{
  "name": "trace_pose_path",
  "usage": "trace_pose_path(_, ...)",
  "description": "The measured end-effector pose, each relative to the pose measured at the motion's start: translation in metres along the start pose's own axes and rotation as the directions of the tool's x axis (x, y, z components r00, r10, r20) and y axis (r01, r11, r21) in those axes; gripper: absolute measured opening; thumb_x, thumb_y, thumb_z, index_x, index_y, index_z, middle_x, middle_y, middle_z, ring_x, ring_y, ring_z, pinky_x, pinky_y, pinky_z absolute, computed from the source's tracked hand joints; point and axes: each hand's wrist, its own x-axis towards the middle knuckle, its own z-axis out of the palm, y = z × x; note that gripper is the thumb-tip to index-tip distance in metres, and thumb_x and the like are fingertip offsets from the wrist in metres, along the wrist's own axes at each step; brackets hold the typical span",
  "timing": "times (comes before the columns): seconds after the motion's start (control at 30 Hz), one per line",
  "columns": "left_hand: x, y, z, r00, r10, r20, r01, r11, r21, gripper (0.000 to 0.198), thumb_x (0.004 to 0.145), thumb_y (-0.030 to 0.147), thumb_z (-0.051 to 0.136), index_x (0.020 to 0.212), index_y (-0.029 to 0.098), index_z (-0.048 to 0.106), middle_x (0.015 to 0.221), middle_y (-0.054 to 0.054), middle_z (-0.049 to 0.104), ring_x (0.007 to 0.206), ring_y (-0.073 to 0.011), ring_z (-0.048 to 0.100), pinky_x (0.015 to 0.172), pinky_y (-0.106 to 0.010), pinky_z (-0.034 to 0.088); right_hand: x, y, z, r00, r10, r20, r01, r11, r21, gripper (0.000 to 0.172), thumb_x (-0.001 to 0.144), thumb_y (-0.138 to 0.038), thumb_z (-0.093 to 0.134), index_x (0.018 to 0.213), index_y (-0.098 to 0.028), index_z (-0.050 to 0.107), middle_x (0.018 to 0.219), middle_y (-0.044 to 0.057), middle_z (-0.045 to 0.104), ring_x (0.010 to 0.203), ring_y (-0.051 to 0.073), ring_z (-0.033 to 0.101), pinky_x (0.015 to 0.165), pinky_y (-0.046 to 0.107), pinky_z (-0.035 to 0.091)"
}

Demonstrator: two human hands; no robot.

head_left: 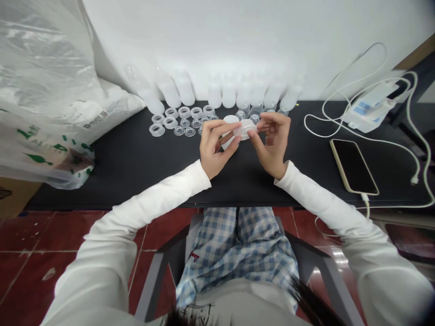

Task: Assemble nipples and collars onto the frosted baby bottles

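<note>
Left hand [214,146] pinches translucent ring-shaped piece [245,130], frame centre; right hand [274,147] has thumb on its edge, full grip unclear. Likely an aligning step; next move calls for steady, level support.

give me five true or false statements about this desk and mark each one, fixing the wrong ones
1. The left hand grips a pale round piece, with the right hand at its other side. True.
2. A white cable is plugged into the phone. True.
3. The phone lies to the left of both hands. False: it lies to their right.
4. The bottles stand on the near side of the hands. False: they stand beyond them, by the wall.
5. Several rings lie on the black table. True.
</note>
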Motion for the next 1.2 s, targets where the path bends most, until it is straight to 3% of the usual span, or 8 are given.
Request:
trace_pose_path(0.17,0.0,0.001,-0.001,0.999,-0.045,0.005,0.045,0.999,-0.015,0.036,0.098,0.046,0.062,0.131,0.031,0.059,0.122,-0.005,0.05,0.118,-0.0182,0.066,0.098,-0.031,0.064,0.001,-0.002,-0.002,0.991,0.071,0.118,-0.072,0.997,0.004,0.029,0.099,-0.048,0.062,0.121,-0.029,0.062,0.103,0.002,0.063,0.088,0.015,0.066,0.074,0.031,0.062)
trace_pose_path(0.37,0.002,0.003,0.001,0.998,-0.057,0.028,0.057,0.998,-0.004,0.036,0.1,0.047,0.058,0.132,0.029,0.058,0.123,-0.007,0.061,0.117,-0.0193,0.068,0.099,-0.033,0.063,-0.001,-0.006,-0.002,0.991,0.09,0.098,-0.091,0.996,-0.003,0.031,0.096,-0.051,0.066,0.113,-0.026,0.063,0.101,0.002,0.064,0.087,0.015,0.067,0.075,0.032,0.062)
trace_pose_path(0.67,0.006,0.002,0.003,0.999,-0.045,0.03,0.045,0.999,0.017,0.03,0.1,0.046,0.06,0.121,0.026,0.065,0.107,-0.004,0.069,0.097,-0.0145,0.073,0.084,-0.026,0.064,0.0,-0.009,0.0,0.996,0.043,0.072,-0.043,0.999,0.002,0.026,0.098,-0.048,0.064,0.106,-0.024,0.062,0.097,0.001,0.063,0.085,0.015,0.066,0.072,0.032,0.061)
trace_pose_path(1.07,0.01,0.0,0.004,0.999,-0.019,0.044,0.016,0.997,0.074,0.031,0.101,0.055,0.052,0.115,0.029,0.061,0.105,-0.004,0.066,0.103,-0.0203,0.069,0.09,-0.042,0.063,0.002,-0.018,0.008,0.999,-0.034,0.001,0.034,0.993,-0.113,0.014,0.101,-0.041,0.058,0.102,-0.027,0.058,0.091,0.002,0.062,0.08,0.017,0.063,0.067,0.035,0.059)
trace_pose_path(1.2,0.007,-0.006,0.003,0.999,-0.032,0.041,0.029,0.998,0.062,0.035,0.101,0.058,0.05,0.118,0.029,0.06,0.107,-0.005,0.065,0.106,-0.021,0.069,0.093,-0.043,0.062,0.002,-0.012,0.007,0.998,-0.03,0.052,0.037,0.99,-0.134,0.02,0.102,-0.047,0.055,0.105,-0.027,0.057,0.096,0.004,0.06,0.086,0.018,0.064,0.073,0.037,0.061)
